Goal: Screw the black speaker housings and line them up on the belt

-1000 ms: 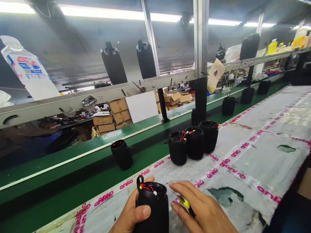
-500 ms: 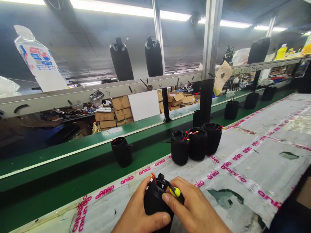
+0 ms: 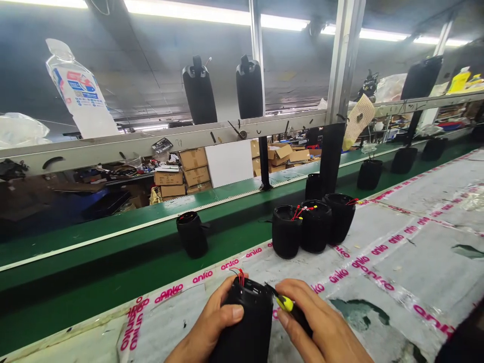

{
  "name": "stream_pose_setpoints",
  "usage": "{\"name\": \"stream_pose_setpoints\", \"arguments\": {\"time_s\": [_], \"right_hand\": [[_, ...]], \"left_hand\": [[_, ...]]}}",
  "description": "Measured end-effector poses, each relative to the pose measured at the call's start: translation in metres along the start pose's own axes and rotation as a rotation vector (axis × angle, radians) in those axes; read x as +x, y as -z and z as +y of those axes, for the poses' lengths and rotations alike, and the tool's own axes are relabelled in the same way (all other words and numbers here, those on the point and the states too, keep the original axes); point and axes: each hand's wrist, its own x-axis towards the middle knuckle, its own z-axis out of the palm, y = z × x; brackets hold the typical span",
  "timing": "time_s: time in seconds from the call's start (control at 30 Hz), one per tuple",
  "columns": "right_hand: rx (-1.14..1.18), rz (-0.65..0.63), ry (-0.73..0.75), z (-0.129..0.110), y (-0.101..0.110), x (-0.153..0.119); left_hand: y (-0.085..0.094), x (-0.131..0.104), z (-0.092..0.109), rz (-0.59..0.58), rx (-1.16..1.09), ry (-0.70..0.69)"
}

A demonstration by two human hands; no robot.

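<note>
From the head view, I can read "anko" in magenta again and again along the tape [image 3: 202, 277] on the bench cover [image 3: 170, 330], and what looks like "79" on the shelf rail [image 3: 147, 147]; the bottle's [image 3: 85, 96] printed label is too small to make out. The pale cover is torn in places, a green belt [image 3: 113, 282] runs alongside, and cartons [image 3: 194, 166] are stacked beyond under strip lights [image 3: 196, 12]. Three black cylinders [image 3: 315, 229] stand together near the bench edge. Just in front of me, low over the bench, the left hand [image 3: 214, 322] grasps a black housing [image 3: 245, 327], red wires [image 3: 241, 276] at its rim, while the right hand's [image 3: 321, 322] fingers pinch a yellow-and-black tool [image 3: 286, 303], its tip beside that rim; whether it touches, I can't tell.
</note>
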Motion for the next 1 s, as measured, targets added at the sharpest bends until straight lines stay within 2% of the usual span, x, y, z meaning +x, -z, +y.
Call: {"name": "stream_pose_setpoints", "arguments": {"time_s": [0.1, 0.23, 0.37, 0.47, 0.57, 0.63, 0.8, 1.0], "right_hand": [[0.047, -0.044, 0.065, 0.004, -0.002, 0.007], [0.154, -0.109, 0.027, 0.006, -0.008, 0.012], [0.142, -0.112, -0.009, 0.006, -0.014, 0.014], [0.091, -0.085, 0.068, 0.005, -0.014, 0.014], [-0.089, 0.029, 0.211, 0.004, -0.008, 0.011], [-0.280, 0.064, 0.293, 0.006, -0.002, 0.007], [-0.641, -0.037, 0.465, 0.007, 0.007, -0.001], [-0.771, -0.030, 0.493, 0.003, 0.006, -0.001]], "left_hand": [[-0.001, 0.003, -0.002, -0.050, -0.028, 0.001], [-0.004, 0.003, 0.005, -0.097, 0.035, -0.016], [-0.006, 0.001, 0.015, -0.094, 0.195, -0.051], [-0.010, -0.002, 0.016, -0.054, 0.265, -0.077], [-0.015, -0.003, 0.013, 0.011, 0.290, -0.087], [-0.018, -0.002, 0.012, 0.013, 0.292, -0.083], [-0.023, -0.004, 0.013, 0.015, 0.322, -0.079], [-0.024, -0.009, 0.014, 0.133, 0.530, -0.058]]}}
